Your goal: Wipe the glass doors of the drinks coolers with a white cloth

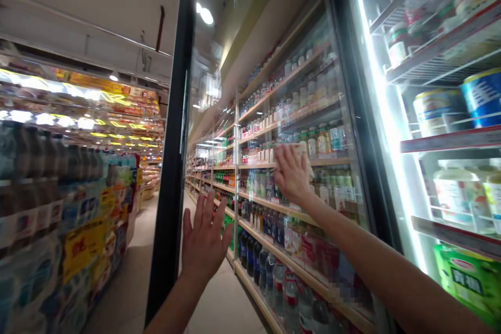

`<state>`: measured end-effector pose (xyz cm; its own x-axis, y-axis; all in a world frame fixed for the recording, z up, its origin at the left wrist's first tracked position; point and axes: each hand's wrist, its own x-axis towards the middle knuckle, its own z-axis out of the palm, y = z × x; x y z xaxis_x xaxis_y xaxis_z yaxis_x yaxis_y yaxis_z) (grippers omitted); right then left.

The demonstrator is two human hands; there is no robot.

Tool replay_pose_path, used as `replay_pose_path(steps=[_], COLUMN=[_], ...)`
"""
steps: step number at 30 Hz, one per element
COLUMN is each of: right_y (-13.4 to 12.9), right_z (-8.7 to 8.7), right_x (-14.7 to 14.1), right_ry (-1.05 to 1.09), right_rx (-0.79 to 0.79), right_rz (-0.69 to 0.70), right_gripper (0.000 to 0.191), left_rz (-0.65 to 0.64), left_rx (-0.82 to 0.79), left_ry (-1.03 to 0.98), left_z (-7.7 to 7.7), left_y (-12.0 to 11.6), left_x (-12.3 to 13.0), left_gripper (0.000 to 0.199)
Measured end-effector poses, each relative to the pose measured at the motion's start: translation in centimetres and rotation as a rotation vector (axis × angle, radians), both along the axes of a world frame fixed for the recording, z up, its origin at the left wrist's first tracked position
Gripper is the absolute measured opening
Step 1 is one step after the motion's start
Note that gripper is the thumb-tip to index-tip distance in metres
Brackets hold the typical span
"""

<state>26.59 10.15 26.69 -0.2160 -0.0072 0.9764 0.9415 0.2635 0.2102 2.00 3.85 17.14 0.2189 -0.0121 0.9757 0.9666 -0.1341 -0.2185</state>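
Observation:
A glass cooler door (177,88) with a dark frame stands swung open in front of me. My left hand (205,242) is spread at the lower left of the pane, fingers pointing up and holding nothing; it looks to rest on the glass. Farther up and to the right, my right hand (291,175) lies flat over a pale cloth (303,148) pressed to the pane. Only the upper and right edges of the cloth show past the fingers. Rows of bottles on shelves (260,164) appear in the glass, partly as reflection.
On the right is the lit cooler interior, with wire shelves (450,138) holding cans, a plastic bottle (454,193) and a green pack (465,282). At left, stacked bottle packs (31,193) line an aisle (144,235). Bright shop shelving (117,109) stands behind, blurred.

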Motion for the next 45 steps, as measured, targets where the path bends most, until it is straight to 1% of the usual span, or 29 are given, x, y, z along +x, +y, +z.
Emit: replay_pose_path(steps=[1, 2, 3, 4, 7, 9, 10, 12, 14, 16, 17, 18, 19, 22, 23, 24, 26, 29, 30, 31, 32, 36, 37, 38, 39, 41, 42, 43, 45], right_y=[-0.3, -0.4, -0.3, 0.0, 1.4, 2.0, 2.0, 1.3, 0.3, -0.7, -1.0, -1.1, -1.0, -0.1, 0.2, 0.3, 0.1, -0.9, -1.0, -1.0, -0.9, 0.2, 0.3, 0.3, 0.2, 0.1, 0.1, 0.2, 0.6], right_z=[-0.5, -0.9, -1.2, -1.4, -0.7, 0.3, 0.8, 1.3, 1.3, 1.1, 1.2, 1.4, 1.8, 3.5, 4.0, 4.2, 4.1, 3.0, 2.7, 2.7, 2.8, 3.9, 3.8, 3.6, 3.1, 1.7, 1.1, 0.6, 0.0], right_x=[-0.6, -0.7, -0.1, 1.1, 6.4, 8.5, 8.3, 5.9, 1.8, -1.3, -1.9, -1.8, -1.1, 2.4, 3.0, 3.1, 1.6, -2.2, -2.9, -3.1, -2.7, 0.6, 1.1, 1.2, 1.2, 0.9, 1.0, 1.3, 2.2], right_ry=[-0.176, -0.271, -0.266, -0.164, 0.381, 0.573, 0.595, 0.491, 0.19, -0.273, -0.43, -0.474, -0.386, 0.313, 0.469, 0.524, 0.377, -0.191, -0.327, -0.383, -0.349, 0.252, 0.321, 0.312, 0.221, -0.073, -0.156, -0.15, 0.097], right_rx=[0.006, 0.009, 0.007, -0.002, -0.064, -0.103, -0.107, -0.082, -0.03, 0.007, 0.014, 0.013, 0.0, -0.076, -0.103, -0.115, -0.08, 0.023, 0.044, 0.051, 0.046, -0.012, -0.024, -0.027, -0.025, -0.017, -0.007, 0.003, 0.014], right_rz=[0.008, 0.008, 0.001, -0.011, -0.045, -0.043, -0.035, -0.008, 0.02, 0.03, 0.028, 0.018, -0.001, -0.076, -0.09, -0.093, -0.071, -0.017, -0.005, 0.001, 0.002, -0.016, -0.019, -0.021, -0.022, -0.017, -0.015, -0.017, -0.031], right_gripper=[0.052, 0.051, 0.05, 0.049, 0.052, 0.055, 0.055, 0.056, 0.056, 0.054, 0.053, 0.052, 0.051, 0.051, 0.051, 0.051, 0.05, 0.049, 0.049, 0.05, 0.05, 0.052, 0.053, 0.053, 0.053, 0.052, 0.051, 0.051, 0.052], left_rz=[-0.004, -0.008, -0.011, -0.013, -0.013, -0.012, -0.014, -0.025, -0.039, -0.044, -0.043, -0.041, -0.038, -0.028, -0.024, -0.02, -0.009, 0.001, 0.004, 0.007, 0.011, 0.029, 0.03, 0.031, 0.029, 0.02, 0.013, 0.005, 0.001], left_rx=[0.002, 0.006, 0.009, 0.012, 0.021, 0.026, 0.027, 0.03, 0.028, 0.019, 0.013, 0.007, 0.004, 0.0, -0.002, -0.002, -0.001, -0.001, 0.0, 0.001, 0.004, 0.01, 0.015, 0.019, 0.024, 0.031, 0.031, 0.025, 0.012], left_ry=[-0.001, -0.001, 0.002, 0.009, 0.019, 0.019, 0.016, 0.009, 0.005, 0.002, 0.004, 0.006, 0.007, 0.016, 0.018, 0.016, 0.016, 0.02, 0.022, 0.023, 0.021, 0.046, 0.051, 0.053, 0.054, 0.05, 0.047, 0.044, 0.044], left_z=[0.0, -0.1, -0.1, -0.2, -0.3, -0.3, -0.3, -0.3, -0.3, -0.3, -0.3, -0.3, -0.4, -0.5, -0.6, -0.6, -0.6, -0.5, -0.5, -0.5, -0.5, -0.6, -0.6, -0.6, -0.6, -0.7, -0.8, -0.8, -0.9], left_y=[0.0, -0.1, -0.1, -0.2, -0.2, -0.1, -0.1, 0.0, 0.0, -0.1, -0.2, -0.3, -0.4, -0.4, -0.3, -0.3, -0.1, -0.1, -0.1, -0.1, -0.2, -0.2, -0.1, -0.1, 0.0, 0.2, 0.2, 0.2, 0.0], left_x=[0.0, -0.1, -0.1, -0.1, -0.1, -0.1, -0.1, 0.0, 0.0, 0.0, -0.1, -0.1, -0.1, -0.1, -0.2, -0.2, -0.2, -0.2, -0.2, -0.2, -0.2, -0.3, -0.4, -0.4, -0.5, -0.6, -0.6, -0.7, -0.7], left_gripper=[0.044, 0.044, 0.044, 0.044, 0.044, 0.044, 0.044, 0.044, 0.045, 0.046, 0.046, 0.046, 0.046, 0.046, 0.046, 0.046, 0.047, 0.047, 0.047, 0.046, 0.046, 0.048, 0.049, 0.05, 0.051, 0.052, 0.052, 0.052, 0.051])
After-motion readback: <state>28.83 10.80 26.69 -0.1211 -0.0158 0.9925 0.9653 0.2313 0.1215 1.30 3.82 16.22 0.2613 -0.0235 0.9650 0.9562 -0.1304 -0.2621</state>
